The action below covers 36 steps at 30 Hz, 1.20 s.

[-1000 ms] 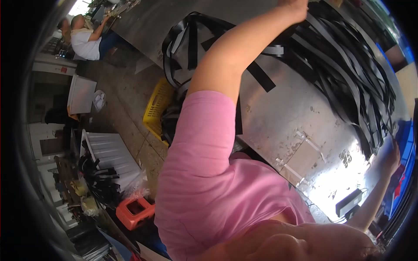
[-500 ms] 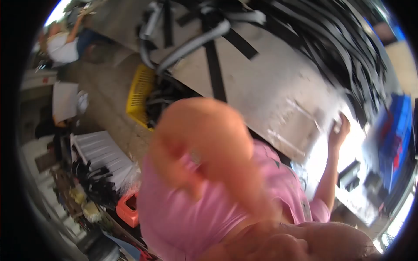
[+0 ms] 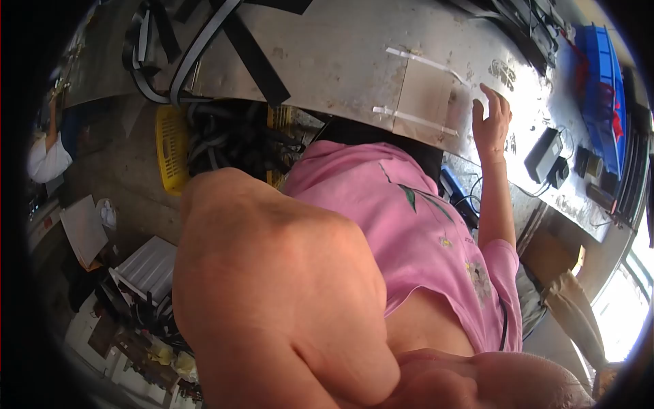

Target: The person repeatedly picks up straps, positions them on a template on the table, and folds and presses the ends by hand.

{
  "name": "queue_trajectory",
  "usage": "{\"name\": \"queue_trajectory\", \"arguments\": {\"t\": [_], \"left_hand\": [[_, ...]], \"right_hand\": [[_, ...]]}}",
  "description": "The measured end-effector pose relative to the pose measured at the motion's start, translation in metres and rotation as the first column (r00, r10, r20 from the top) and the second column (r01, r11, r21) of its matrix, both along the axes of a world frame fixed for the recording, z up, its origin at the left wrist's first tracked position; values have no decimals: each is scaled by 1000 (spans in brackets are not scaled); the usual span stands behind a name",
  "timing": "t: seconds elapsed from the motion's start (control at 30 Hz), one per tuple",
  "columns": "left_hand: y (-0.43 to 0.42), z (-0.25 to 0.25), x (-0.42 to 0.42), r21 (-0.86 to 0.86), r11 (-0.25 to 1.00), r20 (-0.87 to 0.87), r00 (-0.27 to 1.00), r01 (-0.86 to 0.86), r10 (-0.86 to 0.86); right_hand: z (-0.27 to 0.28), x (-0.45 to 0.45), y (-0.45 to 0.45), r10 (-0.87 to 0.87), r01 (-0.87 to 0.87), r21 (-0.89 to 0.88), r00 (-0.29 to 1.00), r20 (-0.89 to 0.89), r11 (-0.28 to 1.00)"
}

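My left hand (image 3: 279,266) is raised very close to the camera, its back filling the lower left; its fingers and anything in them are hidden. Over the metal table (image 3: 327,54), near its front edge at the right, my right hand (image 3: 492,124) has its fingers apart and holds nothing. Left of it, a cardboard piece (image 3: 422,95) lies under strips of clear tape. Black and grey straps (image 3: 255,58) lie across the table at the upper left, some hanging over the edge. A yellow basket (image 3: 170,148) below them holds more dark straps.
More straps (image 3: 521,31) lie at the upper right, beside a blue bin (image 3: 603,95). A dark box with cables (image 3: 543,155) is on the table's right. At the far left are a person in white (image 3: 49,158) and a pale ribbed container (image 3: 146,266).
The view has swung to the right. My left hand has come from the straps up close to the camera. My right hand has moved away from the blue bin, to the table's front edge.
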State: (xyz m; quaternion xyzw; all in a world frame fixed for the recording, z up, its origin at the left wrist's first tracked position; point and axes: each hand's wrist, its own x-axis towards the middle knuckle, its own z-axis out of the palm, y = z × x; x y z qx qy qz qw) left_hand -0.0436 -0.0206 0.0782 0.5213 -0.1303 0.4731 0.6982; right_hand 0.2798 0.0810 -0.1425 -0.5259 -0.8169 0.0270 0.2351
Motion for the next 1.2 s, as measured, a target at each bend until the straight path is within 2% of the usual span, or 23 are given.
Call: {"name": "queue_trajectory", "arguments": {"t": [0.03, 0.1, 0.47, 0.57, 0.7, 0.73, 0.77, 0.8, 0.83, 0.87, 0.9, 0.97, 1.03, 1.07, 1.13, 1.17, 1.2], "left_hand": [[-3, 0, 0, -1, 1000, -6, 1000, -10, 10], [-22, 32, -12, -5, 1000, -13, 1000, -24, 24], [-40, 18, -33, -73, 994, 25, 996, -81, 83], [-50, 19, -37, -89, 989, 28, 993, -114, 117], [-26, 9, -31, -75, 987, 28, 990, -139, 141], [-14, -3, -58, -190, 973, -168, 981, -133, 101], [-11, -18, -63, -265, 782, -345, 813, -564, 469], [-1, -36, -81, 85, 480, -713, 283, -873, 642], [14, -74, -116, 721, 223, -578, -392, -656, 716], [24, -105, -153, 934, 107, -322, -678, -340, 660], [30, -127, -180, 993, 69, -120, -850, -99, 513], [38, -171, -227, 998, 63, -41, -966, -26, 256], [40, -189, -253, 971, 231, -93, -991, -69, 94], [42, -187, -258, 906, 373, -238, -970, -201, 55], [45, -193, -268, 899, 355, -331, -929, -257, 165], [45, -187, -250, 975, 67, -220, -903, -211, 368], [49, -179, -232, 976, -39, -172, -874, -213, 454]], "right_hand": [[-1, -1, 1, 6, -6, 10, 1000, -4, 1000], [32, -16, -17, 8, -8, 14, 1000, -8, 1000], [40, -31, -19, 47, -47, 25, 999, 9, 999], [41, -33, -19, 59, -59, -22, 998, -4, 998], [40, -39, -22, 79, -80, -42, 997, -10, 996], [40, -40, -23, 89, -90, -52, 996, -19, 995], [40, -42, -24, 94, -94, -47, 995, -18, 994], [39, -44, -23, 96, -98, -41, 995, -27, 994], [37, -44, -23, 99, -100, -54, 995, -23, 994], [36, -45, -22, 102, -103, -65, 995, -19, 993], [36, -48, -21, 106, -107, -56, 994, -25, 993], [37, -55, -19, 153, -155, -66, 988, -32, 986], [43, -64, -18, 171, -173, -79, 985, -37, 982], [47, -68, -19, 174, -177, -94, 984, -32, 980], [50, -75, -17, 188, -190, -93, 982, -37, 977], [49, -77, -17, 198, -203, -111, 978, -60, 973], [48, -80, -18, 210, -219, -131, 974, -82, 967]]}}
